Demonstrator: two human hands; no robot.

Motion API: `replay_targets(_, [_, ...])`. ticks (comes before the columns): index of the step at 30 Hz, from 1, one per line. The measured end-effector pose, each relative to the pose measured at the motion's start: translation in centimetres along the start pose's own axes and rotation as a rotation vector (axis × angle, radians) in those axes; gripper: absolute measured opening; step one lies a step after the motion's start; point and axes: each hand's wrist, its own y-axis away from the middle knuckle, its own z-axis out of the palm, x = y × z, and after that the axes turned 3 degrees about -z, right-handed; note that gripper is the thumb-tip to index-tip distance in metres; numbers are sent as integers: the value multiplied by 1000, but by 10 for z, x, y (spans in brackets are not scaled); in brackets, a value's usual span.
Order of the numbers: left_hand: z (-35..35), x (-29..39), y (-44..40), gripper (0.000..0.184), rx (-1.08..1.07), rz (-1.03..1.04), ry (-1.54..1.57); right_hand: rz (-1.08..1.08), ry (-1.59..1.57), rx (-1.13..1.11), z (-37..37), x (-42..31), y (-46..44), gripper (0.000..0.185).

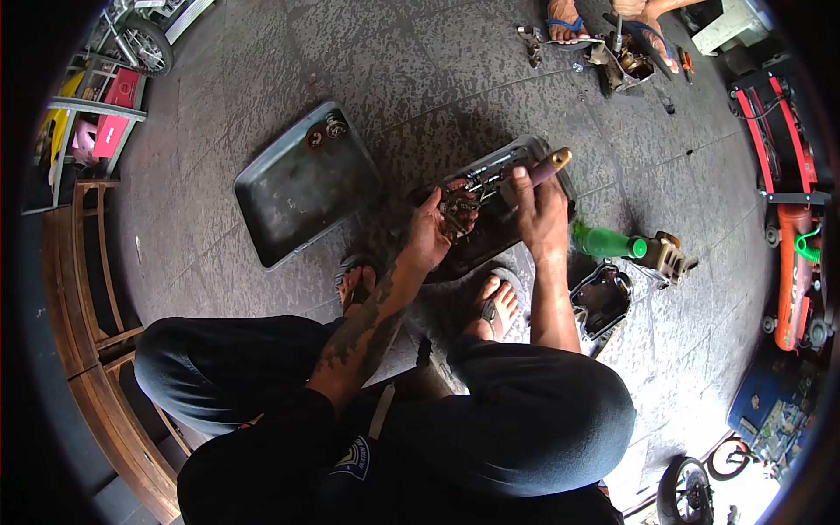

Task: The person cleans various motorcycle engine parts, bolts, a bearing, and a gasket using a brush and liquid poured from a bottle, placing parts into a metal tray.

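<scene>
My left hand (431, 229) is closed around a dark, oily metal engine part (457, 210), whose exact kind I cannot make out. My right hand (544, 214) grips a paintbrush (549, 164) by its purplish, gold-ended handle; the bristle end is hidden by the fingers and shadow. Both hands are over a dark tray (531, 144) on the floor between my feet, with shiny metal pieces in it. To the left lies a second dark tray (262, 241), with a few small round metal parts (333, 126) at its far corner.
Right of my hands lie a green plastic bottle (604, 241), a metal engine block piece (667, 258) and a black cover (602, 302). Another person's hand (628, 7) and sandalled feet are at the top right, by an engine casing (626, 68). A red-orange jack (794, 280) stands far right; wooden furniture (74, 289) is left.
</scene>
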Motion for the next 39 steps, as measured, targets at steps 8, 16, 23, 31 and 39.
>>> replay_targets(8, [-4,-5,3,39,102,-99,-146,64,-327,-251,11,25,6,27])
replay_targets(16, [-11,-9,7,31,86,-105,-186,243,-148,-104,-2,9,5,23])
replay_targets(23, [-17,-11,4,31,85,-97,-165,252,-90,-224,8,21,14,21])
replay_targets(31, [-7,-9,4,27,113,-37,-121,158,-41,-144,16,23,23,19])
replay_targets(39, [-24,-9,-3,24,31,10,-9,112,-92,-23,18,19,28,18])
